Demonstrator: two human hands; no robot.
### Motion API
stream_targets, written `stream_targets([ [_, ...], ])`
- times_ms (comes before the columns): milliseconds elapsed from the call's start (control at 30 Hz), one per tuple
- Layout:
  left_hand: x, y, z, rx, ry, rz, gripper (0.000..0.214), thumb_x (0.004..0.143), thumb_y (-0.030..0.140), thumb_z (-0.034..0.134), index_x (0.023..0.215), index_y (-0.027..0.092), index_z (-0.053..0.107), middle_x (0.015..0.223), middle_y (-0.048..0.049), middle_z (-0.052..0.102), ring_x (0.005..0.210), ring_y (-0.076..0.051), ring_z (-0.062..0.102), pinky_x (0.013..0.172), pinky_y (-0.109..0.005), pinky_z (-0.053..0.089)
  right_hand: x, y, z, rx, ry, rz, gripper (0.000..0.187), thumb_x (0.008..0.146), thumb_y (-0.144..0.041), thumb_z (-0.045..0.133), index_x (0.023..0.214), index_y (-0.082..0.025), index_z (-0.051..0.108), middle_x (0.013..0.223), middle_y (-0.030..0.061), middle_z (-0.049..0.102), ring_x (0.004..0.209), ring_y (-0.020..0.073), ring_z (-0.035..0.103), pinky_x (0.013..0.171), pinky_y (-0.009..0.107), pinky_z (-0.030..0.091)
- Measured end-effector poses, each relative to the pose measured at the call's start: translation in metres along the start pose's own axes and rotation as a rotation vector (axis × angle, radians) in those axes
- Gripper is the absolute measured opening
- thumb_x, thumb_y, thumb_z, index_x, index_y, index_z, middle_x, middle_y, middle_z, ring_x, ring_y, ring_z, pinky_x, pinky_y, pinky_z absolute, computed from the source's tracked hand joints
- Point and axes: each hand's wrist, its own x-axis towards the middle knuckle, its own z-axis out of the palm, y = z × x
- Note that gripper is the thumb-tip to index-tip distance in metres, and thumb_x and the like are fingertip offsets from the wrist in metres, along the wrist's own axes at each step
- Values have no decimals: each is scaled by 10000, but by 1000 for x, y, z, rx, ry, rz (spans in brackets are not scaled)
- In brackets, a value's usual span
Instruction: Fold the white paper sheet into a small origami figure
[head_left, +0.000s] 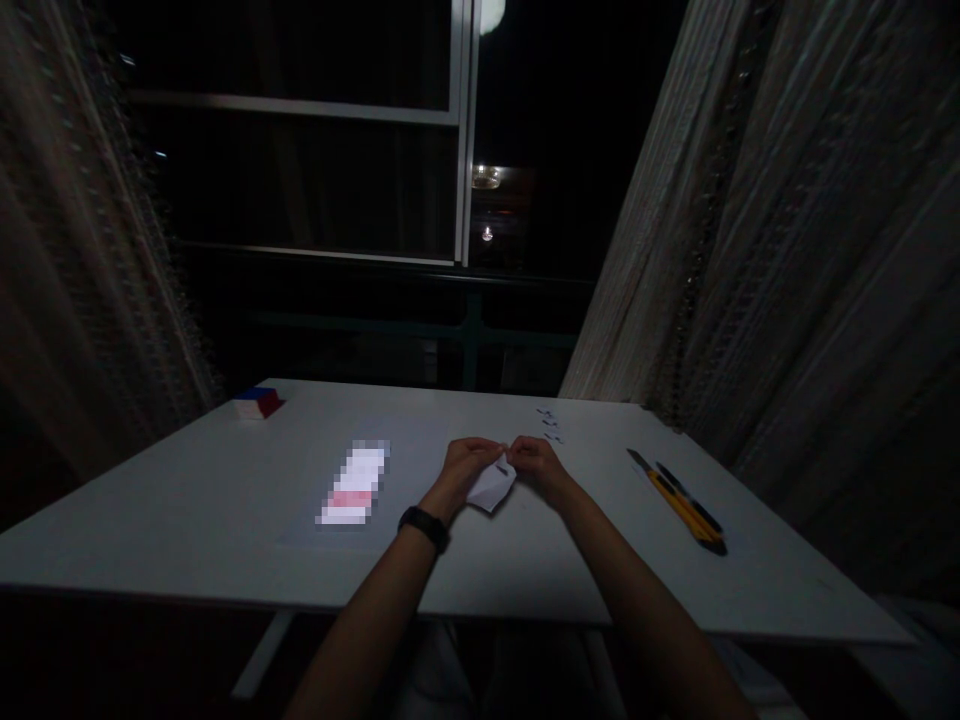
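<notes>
Both hands meet over the middle of the white table, working on a small piece of white paper (491, 488) that looks folded and bears a dark mark near its top. My left hand (466, 467), with a black band (426, 528) on the wrist, pinches the paper's upper left edge between thumb and fingers. From the other side my right hand (538, 464) has its fingers curled in at the paper's top corner. The fingertips of the two hands almost touch there. Dim light hides the finer folds.
On the white table (225, 520), a lit, blurred-out phone screen (354, 485) lies to the left. Behind it stands a blue, red and white block (257, 403). Rightward are a yellow cutter knife (679, 505) and a dark pen (690, 497). Small dark marks (551, 424) lie beyond my hands.
</notes>
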Motion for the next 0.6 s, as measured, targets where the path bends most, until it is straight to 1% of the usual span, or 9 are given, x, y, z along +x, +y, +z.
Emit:
stream_targets([
  [100, -4, 4, 2, -14, 72, 36, 346, 464, 316, 795, 708, 98, 683, 649, -79, 670, 547, -144, 579, 529, -247, 428, 0, 5, 0, 4, -10, 11, 279, 611, -392, 691, 570, -153, 554, 510, -19, 535, 484, 108, 477, 487, 243, 363],
  [167, -5, 5, 4, 11, 119, 77, 355, 479, 314, 785, 745, 99, 691, 673, -86, 680, 561, -154, 593, 534, -252, 437, -1, 8, 1, -3, -29, 27, 322, 642, -455, 664, 601, -151, 564, 525, -12, 545, 486, 117, 494, 483, 255, 385],
  [267, -3, 4, 3, 126, 169, 130, 314, 502, 300, 769, 731, 95, 703, 677, -98, 685, 587, -167, 604, 543, -254, 442, -2, 11, 3, -54, -37, 37, 341, 588, -454, 714, 611, -135, 594, 518, -9, 553, 473, 113, 495, 482, 259, 393],
  [367, -1, 1, 2, 227, 171, 170, 261, 526, 294, 754, 702, 106, 712, 706, -107, 694, 656, -184, 622, 599, -264, 458, -2, 10, 4, -116, -11, 29, 340, 529, -422, 757, 569, -115, 616, 477, -3, 553, 451, 107, 487, 481, 260, 387],
  [433, 0, -1, 1, 265, 168, 187, 250, 550, 303, 739, 710, 112, 714, 731, -107, 697, 682, -190, 627, 620, -270, 462, -3, 8, 4, -141, 2, 27, 338, 523, -416, 759, 551, -108, 624, 460, 3, 555, 440, 108, 486, 473, 261, 383],
  [600, 1, -4, -2, 323, 167, 207, 258, 589, 342, 710, 722, 121, 711, 728, -96, 696, 680, -193, 627, 606, -271, 460, -6, 3, 8, -152, 5, 24, 328, 530, -411, 748, 548, -105, 632, 469, 18, 575, 441, 114, 502, 461, 254, 386],
])
